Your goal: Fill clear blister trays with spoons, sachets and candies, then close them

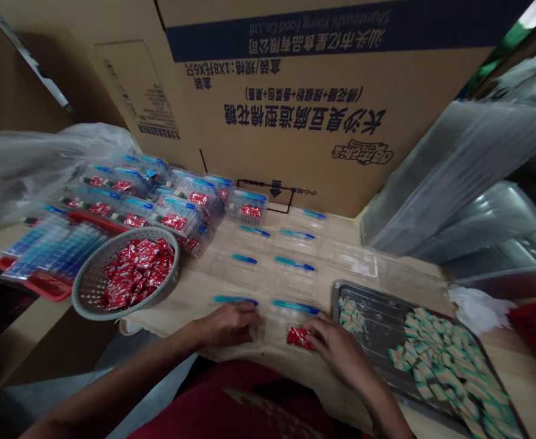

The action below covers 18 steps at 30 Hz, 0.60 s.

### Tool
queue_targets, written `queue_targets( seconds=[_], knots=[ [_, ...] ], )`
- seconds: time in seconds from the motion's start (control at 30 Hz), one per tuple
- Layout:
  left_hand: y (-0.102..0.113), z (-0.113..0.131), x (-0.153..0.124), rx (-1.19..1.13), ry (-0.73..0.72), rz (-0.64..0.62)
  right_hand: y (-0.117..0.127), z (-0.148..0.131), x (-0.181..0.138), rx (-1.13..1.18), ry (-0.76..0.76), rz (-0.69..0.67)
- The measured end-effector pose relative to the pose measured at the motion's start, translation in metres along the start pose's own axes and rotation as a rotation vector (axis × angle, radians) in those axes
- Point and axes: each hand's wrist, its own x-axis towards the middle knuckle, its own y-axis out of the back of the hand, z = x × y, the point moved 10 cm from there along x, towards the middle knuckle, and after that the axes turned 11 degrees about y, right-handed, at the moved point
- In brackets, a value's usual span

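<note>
My right hand (334,341) pinches the edge of a small red packet (297,336) at a clear plastic box (279,323) near the table's front edge. A slim blue-and-teal stick (295,306) lies across the back of that box. To the left, my left hand (233,323) is closed over the neighbouring clear box; a bit of red shows under its fingers, but I cannot make out what they hold. Behind that hand is another blue-and-teal stick (235,300). Further back stand several more clear boxes (295,280), each with such a stick.
A grey basket (81,292) of red packets stands left, beside a red tray (60,289) of wrapped blue sticks. Filled clear boxes (176,213) are stacked behind. On the right, a dark tray (377,347) holds striped candy pieces (450,360). A large carton (295,152) rises behind.
</note>
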Motion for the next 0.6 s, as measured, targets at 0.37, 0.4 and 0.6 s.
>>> queue_targets(
  seconds=[0.37, 0.4, 0.6],
  knots=[
    [0.027, -0.028, -0.022, -0.629, 0.299, 0.335, -0.009, -0.075, 0.037, 0.246, 0.143, 0.098],
    [0.02, -0.021, -0.019, -0.668, 0.292, 0.311, -0.01, -0.088, 0.044, 0.282, 0.171, 0.128],
    [-0.005, -0.009, -0.001, -0.695, 0.348, 0.312, -0.019, -0.105, 0.067, 0.3, 0.197, 0.145]
  ],
)
